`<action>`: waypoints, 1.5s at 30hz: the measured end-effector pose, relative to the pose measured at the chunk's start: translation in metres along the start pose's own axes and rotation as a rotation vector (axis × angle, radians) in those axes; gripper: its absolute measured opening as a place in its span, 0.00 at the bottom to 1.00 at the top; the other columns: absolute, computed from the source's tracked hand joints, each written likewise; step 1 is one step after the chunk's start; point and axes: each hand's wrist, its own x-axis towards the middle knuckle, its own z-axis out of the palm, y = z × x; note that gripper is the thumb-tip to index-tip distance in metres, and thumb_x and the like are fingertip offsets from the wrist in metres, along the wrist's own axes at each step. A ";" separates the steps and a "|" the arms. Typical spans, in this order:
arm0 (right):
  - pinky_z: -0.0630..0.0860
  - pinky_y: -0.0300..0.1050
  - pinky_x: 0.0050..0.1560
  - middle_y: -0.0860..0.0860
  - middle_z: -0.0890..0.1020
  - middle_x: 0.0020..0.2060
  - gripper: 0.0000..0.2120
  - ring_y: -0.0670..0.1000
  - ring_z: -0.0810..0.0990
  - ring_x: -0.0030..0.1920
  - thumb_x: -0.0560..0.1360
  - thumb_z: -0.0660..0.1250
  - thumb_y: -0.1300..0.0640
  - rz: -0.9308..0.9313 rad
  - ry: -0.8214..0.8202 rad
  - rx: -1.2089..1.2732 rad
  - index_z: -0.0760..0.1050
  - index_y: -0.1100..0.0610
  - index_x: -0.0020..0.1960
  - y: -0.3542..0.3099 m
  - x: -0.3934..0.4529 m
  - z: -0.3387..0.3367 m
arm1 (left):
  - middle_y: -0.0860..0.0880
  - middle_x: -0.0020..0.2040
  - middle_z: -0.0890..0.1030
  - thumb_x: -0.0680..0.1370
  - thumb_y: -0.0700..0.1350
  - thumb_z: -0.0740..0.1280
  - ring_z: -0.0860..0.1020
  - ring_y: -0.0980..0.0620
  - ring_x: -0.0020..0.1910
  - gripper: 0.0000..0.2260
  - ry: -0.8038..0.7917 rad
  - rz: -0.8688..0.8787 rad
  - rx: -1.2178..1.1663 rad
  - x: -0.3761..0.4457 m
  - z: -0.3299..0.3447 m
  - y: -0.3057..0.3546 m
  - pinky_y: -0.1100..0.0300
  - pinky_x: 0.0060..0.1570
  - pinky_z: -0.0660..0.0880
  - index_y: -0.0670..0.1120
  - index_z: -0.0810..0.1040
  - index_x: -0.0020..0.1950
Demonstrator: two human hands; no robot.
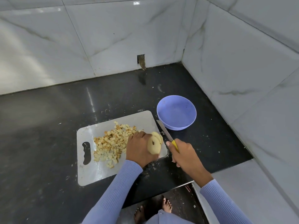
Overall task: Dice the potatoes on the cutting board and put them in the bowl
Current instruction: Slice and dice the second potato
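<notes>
Sliced potato held at cutting board edge.
Left hand grasps it; right hand clenches knife handle.

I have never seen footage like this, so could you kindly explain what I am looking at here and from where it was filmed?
There is no machine: a person wears one camera on the head, looking down at their own hands. On the dark counter lies a grey cutting board with a pile of diced potato. The left hand grips a partly sliced potato at the board's right edge. The right hand holds a yellow-handled knife, its blade raised beside the potato. A purple bowl stands behind the board's right corner and looks empty.
</notes>
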 end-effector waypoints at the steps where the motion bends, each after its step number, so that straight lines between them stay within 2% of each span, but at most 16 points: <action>1: 0.75 0.34 0.33 0.52 0.78 0.35 0.12 0.45 0.75 0.29 0.80 0.56 0.45 -0.012 0.000 -0.001 0.69 0.53 0.45 -0.001 0.000 0.001 | 0.53 0.58 0.76 0.63 0.64 0.72 0.71 0.53 0.57 0.31 0.013 -0.009 -0.026 -0.001 -0.001 -0.001 0.58 0.56 0.66 0.53 0.74 0.63; 5: 0.77 0.36 0.34 0.50 0.78 0.34 0.13 0.45 0.76 0.28 0.80 0.55 0.44 -0.079 -0.003 -0.049 0.69 0.53 0.46 -0.005 0.004 0.009 | 0.53 0.54 0.78 0.59 0.62 0.75 0.73 0.53 0.52 0.31 0.069 -0.096 -0.178 -0.010 -0.003 -0.012 0.61 0.49 0.68 0.51 0.76 0.59; 8: 0.78 0.37 0.35 0.49 0.78 0.33 0.14 0.45 0.77 0.29 0.80 0.56 0.44 -0.103 -0.023 -0.064 0.71 0.54 0.47 -0.010 0.007 0.017 | 0.52 0.52 0.78 0.58 0.61 0.76 0.74 0.54 0.49 0.32 0.034 -0.151 -0.288 -0.014 -0.004 -0.015 0.62 0.45 0.69 0.50 0.76 0.57; 12: 0.78 0.37 0.36 0.51 0.79 0.36 0.14 0.46 0.78 0.32 0.80 0.55 0.44 -0.114 -0.014 -0.049 0.71 0.53 0.47 -0.012 0.010 0.021 | 0.53 0.54 0.77 0.57 0.61 0.76 0.74 0.52 0.52 0.33 0.083 -0.185 -0.304 -0.020 -0.006 -0.022 0.62 0.48 0.67 0.50 0.75 0.58; 19: 0.81 0.48 0.41 0.53 0.79 0.36 0.14 0.49 0.79 0.34 0.80 0.56 0.44 -0.193 -0.028 -0.037 0.71 0.54 0.47 -0.023 0.006 0.031 | 0.52 0.54 0.77 0.59 0.57 0.78 0.73 0.50 0.54 0.31 0.227 -0.223 -0.341 -0.046 -0.024 -0.045 0.61 0.52 0.61 0.49 0.77 0.58; 26: 0.78 0.55 0.37 0.54 0.79 0.32 0.17 0.54 0.78 0.32 0.80 0.55 0.42 -0.322 -0.102 -0.076 0.69 0.54 0.42 -0.045 -0.004 0.064 | 0.51 0.54 0.78 0.58 0.57 0.79 0.73 0.49 0.55 0.31 0.283 -0.420 -0.282 -0.102 -0.032 -0.096 0.60 0.53 0.60 0.49 0.78 0.58; 29: 0.74 0.52 0.35 0.51 0.77 0.31 0.15 0.51 0.76 0.32 0.81 0.54 0.45 -0.401 -0.164 -0.157 0.68 0.54 0.42 -0.053 -0.008 0.081 | 0.52 0.53 0.78 0.58 0.57 0.79 0.73 0.49 0.54 0.31 0.295 -0.493 -0.272 -0.123 -0.032 -0.113 0.62 0.52 0.58 0.49 0.79 0.58; 32: 0.64 0.45 0.29 0.48 0.74 0.31 0.14 0.51 0.74 0.33 0.82 0.52 0.45 -0.471 -0.185 -0.289 0.67 0.53 0.44 -0.056 -0.012 0.096 | 0.52 0.53 0.77 0.58 0.59 0.79 0.72 0.50 0.55 0.32 0.285 -0.520 -0.244 -0.135 -0.031 -0.120 0.62 0.51 0.57 0.50 0.78 0.59; 34: 0.61 0.43 0.28 0.47 0.73 0.32 0.13 0.50 0.74 0.34 0.82 0.51 0.45 -0.508 -0.189 -0.358 0.66 0.52 0.46 -0.060 -0.015 0.103 | 0.52 0.53 0.77 0.58 0.59 0.78 0.72 0.50 0.55 0.32 0.279 -0.525 -0.222 -0.141 -0.028 -0.123 0.62 0.52 0.58 0.50 0.78 0.60; 37: 0.61 0.46 0.31 0.48 0.72 0.34 0.13 0.52 0.73 0.36 0.82 0.50 0.45 -0.537 -0.196 -0.477 0.66 0.53 0.51 -0.067 -0.020 0.112 | 0.52 0.53 0.77 0.59 0.60 0.77 0.72 0.50 0.55 0.33 0.287 -0.524 -0.200 -0.146 -0.027 -0.128 0.62 0.52 0.57 0.50 0.77 0.61; 40: 0.62 0.46 0.36 0.54 0.78 0.42 0.16 0.57 0.77 0.44 0.83 0.49 0.46 -0.550 -0.206 -0.584 0.68 0.56 0.58 -0.076 -0.024 0.123 | 0.52 0.53 0.76 0.60 0.61 0.77 0.71 0.51 0.55 0.34 0.281 -0.519 -0.192 -0.148 -0.025 -0.132 0.63 0.52 0.57 0.50 0.76 0.63; 45: 0.64 0.46 0.38 0.55 0.79 0.47 0.16 0.58 0.77 0.48 0.83 0.49 0.47 -0.474 -0.202 -0.640 0.68 0.57 0.59 -0.078 -0.025 0.130 | 0.53 0.55 0.75 0.61 0.63 0.75 0.70 0.52 0.56 0.34 0.259 -0.506 -0.177 -0.145 -0.019 -0.132 0.63 0.53 0.57 0.51 0.75 0.63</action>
